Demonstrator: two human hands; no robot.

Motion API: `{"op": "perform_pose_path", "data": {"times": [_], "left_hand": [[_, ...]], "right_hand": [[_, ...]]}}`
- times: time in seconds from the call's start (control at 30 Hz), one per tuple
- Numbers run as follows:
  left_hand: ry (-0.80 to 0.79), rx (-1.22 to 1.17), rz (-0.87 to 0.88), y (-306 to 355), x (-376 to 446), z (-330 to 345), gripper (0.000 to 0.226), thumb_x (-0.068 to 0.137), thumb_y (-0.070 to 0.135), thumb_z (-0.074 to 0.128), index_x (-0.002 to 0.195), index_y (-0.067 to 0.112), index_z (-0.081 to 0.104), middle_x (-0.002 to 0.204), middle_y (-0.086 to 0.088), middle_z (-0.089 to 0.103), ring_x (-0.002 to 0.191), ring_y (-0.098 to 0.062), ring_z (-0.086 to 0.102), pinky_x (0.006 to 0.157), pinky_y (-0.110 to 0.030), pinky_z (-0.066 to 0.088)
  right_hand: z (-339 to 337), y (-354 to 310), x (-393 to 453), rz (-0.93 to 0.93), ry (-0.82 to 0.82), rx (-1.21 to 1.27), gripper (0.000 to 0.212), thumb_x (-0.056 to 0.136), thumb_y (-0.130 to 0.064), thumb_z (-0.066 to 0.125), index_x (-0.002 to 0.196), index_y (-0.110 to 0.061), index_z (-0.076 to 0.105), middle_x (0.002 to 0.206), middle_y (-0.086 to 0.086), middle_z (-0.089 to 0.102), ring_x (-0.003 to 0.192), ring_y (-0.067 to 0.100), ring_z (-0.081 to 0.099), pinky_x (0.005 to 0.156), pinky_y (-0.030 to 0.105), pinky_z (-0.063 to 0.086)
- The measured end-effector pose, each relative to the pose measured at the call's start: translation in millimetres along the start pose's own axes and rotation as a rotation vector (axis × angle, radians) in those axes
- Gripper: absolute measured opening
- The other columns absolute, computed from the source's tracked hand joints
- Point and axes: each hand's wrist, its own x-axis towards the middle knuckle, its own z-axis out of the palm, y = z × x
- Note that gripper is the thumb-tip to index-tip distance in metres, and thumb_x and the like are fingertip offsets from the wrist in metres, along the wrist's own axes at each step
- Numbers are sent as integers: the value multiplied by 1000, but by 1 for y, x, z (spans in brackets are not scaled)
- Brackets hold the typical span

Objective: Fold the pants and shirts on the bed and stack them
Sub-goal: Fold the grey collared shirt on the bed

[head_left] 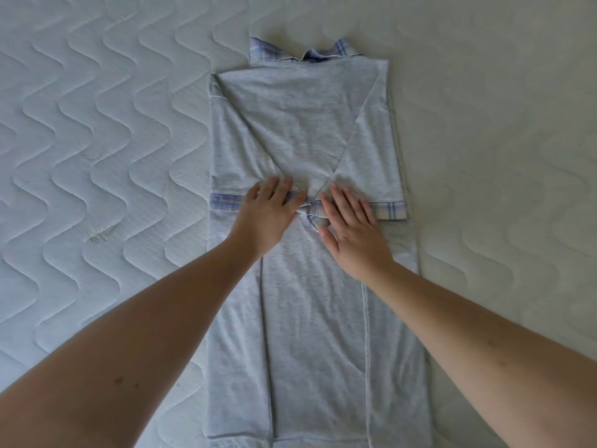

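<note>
The grey shirt (310, 124) lay flat on the quilted mattress (97, 124), collar end away from the person, its plaid collar (318, 53) showing at the far edge. Both side panels were already turned in toward the middle, and the two sleeves were folded diagonally so that their plaid cuffs (389, 210) met near the centre of the garment. The left hand (268, 215) rested flat on the left cuff, fingers straight and slightly spread, pressing the cloth down; nothing was pinched. The right hand (350, 224) lay flat on the right cuff, fingers extended and close together, thumb apart, also pressing. The small overlap of plaid fabric between the two hands looked bunched, so the step in hand was judged to be smoothing the sleeve ends. Judged progress: lengthwise narrowing of this shirt done; the crosswise fold, bringing the hem toward the collar, not yet done. The hem ran out of the near edge of the view. No pants, other shirts or stack were visible, so overall progress on the pile could not be told.
</note>
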Motion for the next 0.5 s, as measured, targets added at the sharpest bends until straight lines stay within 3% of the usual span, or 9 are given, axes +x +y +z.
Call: {"op": "perform_pose_path", "data": {"times": [0.07,0.2,0.33,0.4,0.5], "left_hand": [[91,-53,-27,0,3,-3,32,91,13,66,123,12,66,129,-15,63,117,-36,61,91,-52,52],[201,-362,-186,1,4,-15,33,99,21,47,125,11,65,126,-11,66,117,-30,62,94,-48,52],[221,-212,-144,2,-3,-18,35,94,37,53,119,19,70,123,-12,64,112,-33,61,89,-47,49],[183,-177,-95,-1,-5,-19,38,90,41,59,119,18,69,115,-11,63,105,-32,61,84,-48,49],[98,-232,-30,-8,-9,-18,44,89,41,61,123,15,66,110,-8,65,105,-31,61,85,-47,50]], "right_hand": [[4,-5,-15,-2,30,0,60,102,-44,22,155,-16,20,163,3,12,150,18,9,123,38,5],[13,-13,-22,12,-3,27,58,105,-36,33,155,-12,17,163,7,9,151,19,3,123,41,7],[11,-18,-17,35,-18,52,58,104,-33,34,155,-12,15,164,6,5,151,18,-1,123,39,2],[7,-20,-16,37,29,81,56,103,-27,39,154,-11,24,163,7,14,151,19,7,123,39,5],[-3,-27,-13,107,154,182,46,95,-15,50,141,-10,49,150,8,42,141,25,35,116,40,25]]}}
